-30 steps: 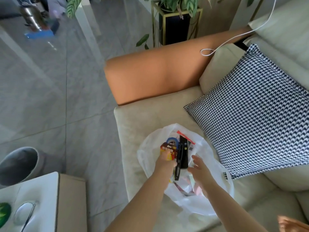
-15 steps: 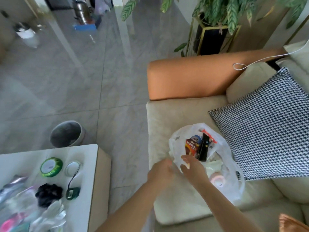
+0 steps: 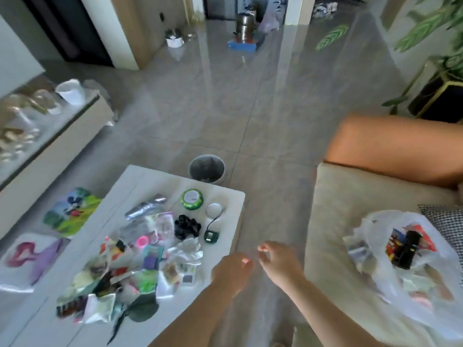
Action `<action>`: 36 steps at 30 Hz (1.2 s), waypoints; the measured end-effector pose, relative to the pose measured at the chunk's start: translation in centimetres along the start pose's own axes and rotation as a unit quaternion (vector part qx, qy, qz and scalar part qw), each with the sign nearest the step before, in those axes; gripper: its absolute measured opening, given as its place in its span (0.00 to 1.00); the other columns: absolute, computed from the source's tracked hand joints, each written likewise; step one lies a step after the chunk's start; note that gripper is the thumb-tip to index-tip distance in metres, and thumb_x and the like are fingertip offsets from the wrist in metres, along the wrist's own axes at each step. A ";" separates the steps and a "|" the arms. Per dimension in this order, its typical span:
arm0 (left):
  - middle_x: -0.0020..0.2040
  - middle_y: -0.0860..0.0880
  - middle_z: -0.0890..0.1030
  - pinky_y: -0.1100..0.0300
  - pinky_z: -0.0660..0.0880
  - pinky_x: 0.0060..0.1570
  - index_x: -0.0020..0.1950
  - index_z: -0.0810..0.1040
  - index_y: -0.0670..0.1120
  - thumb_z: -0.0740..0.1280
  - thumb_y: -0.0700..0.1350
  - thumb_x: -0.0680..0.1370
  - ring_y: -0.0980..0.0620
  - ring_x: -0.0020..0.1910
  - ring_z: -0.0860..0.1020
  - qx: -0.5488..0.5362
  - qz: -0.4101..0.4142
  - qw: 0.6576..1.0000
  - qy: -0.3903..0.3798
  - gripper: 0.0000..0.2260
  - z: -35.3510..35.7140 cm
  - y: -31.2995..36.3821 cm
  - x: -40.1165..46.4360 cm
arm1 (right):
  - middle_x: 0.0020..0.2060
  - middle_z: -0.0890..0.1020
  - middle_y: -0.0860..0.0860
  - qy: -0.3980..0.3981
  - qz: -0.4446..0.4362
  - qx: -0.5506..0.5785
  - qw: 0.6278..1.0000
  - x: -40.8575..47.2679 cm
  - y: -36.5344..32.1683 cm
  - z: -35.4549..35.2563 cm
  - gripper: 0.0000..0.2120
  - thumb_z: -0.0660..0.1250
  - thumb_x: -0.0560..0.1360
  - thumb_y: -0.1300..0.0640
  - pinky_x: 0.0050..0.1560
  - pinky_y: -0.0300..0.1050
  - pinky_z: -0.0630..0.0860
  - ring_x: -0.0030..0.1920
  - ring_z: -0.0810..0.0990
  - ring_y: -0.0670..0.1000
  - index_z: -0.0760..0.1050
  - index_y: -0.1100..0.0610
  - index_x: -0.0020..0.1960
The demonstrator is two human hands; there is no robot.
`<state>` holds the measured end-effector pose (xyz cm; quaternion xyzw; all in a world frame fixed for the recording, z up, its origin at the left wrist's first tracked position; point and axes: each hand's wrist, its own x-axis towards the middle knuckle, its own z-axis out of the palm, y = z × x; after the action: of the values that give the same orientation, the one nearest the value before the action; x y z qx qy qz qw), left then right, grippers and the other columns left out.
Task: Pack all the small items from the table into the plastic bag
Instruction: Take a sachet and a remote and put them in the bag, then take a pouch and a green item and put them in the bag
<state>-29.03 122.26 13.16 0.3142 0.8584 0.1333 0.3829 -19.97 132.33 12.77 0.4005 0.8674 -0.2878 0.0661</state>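
Note:
The white plastic bag (image 3: 441,309) lies open on the beige sofa (image 3: 338,221) at the right, with a black oblong item (image 3: 407,249) and colourful packets inside. A white low table (image 3: 140,179) at the left carries several small items: a green tape roll (image 3: 192,199), a black scrunchie (image 3: 187,227), a small green device on a cord (image 3: 211,237), sachets and wrappers. My left hand (image 3: 231,270) and my right hand (image 3: 279,261) hover over the gap between table and sofa. Both hold nothing, with loosely curled fingers.
A grey waste bin (image 3: 207,169) stands on the tiled floor beyond the table. Picture mats (image 3: 71,211) lie on the floor to the left, beside a long low shelf (image 3: 47,136). A potted plant (image 3: 441,91) stands behind the sofa's orange armrest (image 3: 395,146).
My hands left the bag and swung left toward the table. The view turned from the sofa to the table and its pile of items.

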 end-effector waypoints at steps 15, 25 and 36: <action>0.58 0.48 0.80 0.54 0.74 0.59 0.59 0.78 0.48 0.58 0.53 0.79 0.47 0.58 0.78 -0.182 -0.247 0.950 0.060 0.15 -3.1 -29.6 -8.9 | 0.58 0.79 0.47 -0.181 -0.175 -0.108 0.962 -2.0 -19.9 21.0 0.14 0.57 0.79 0.49 0.59 0.44 0.72 0.59 0.77 0.48 0.74 0.51 0.61; 0.56 0.50 0.80 0.57 0.78 0.51 0.56 0.78 0.52 0.57 0.51 0.78 0.49 0.52 0.79 -0.254 -0.369 0.890 0.082 0.14 0.1 -39.1 -5.8 | 0.57 0.80 0.47 -0.278 -0.227 -0.147 0.922 2.0 -22.3 32.2 0.14 0.59 0.78 0.52 0.60 0.44 0.73 0.59 0.77 0.49 0.74 0.52 0.61; 0.68 0.52 0.72 0.56 0.69 0.63 0.71 0.67 0.53 0.61 0.43 0.79 0.50 0.68 0.67 -0.245 -0.383 0.877 0.157 0.20 6.3 -48.6 3.0 | 0.53 0.79 0.56 -0.244 -0.357 -0.267 0.861 6.8 -20.1 45.2 0.27 0.80 0.56 0.55 0.43 0.45 0.80 0.51 0.81 0.56 0.77 0.59 0.52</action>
<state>-47.17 86.79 -15.58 -0.1679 0.9006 0.2295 0.3288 -44.49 101.54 -17.90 -0.0522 0.9508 -0.1372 0.2729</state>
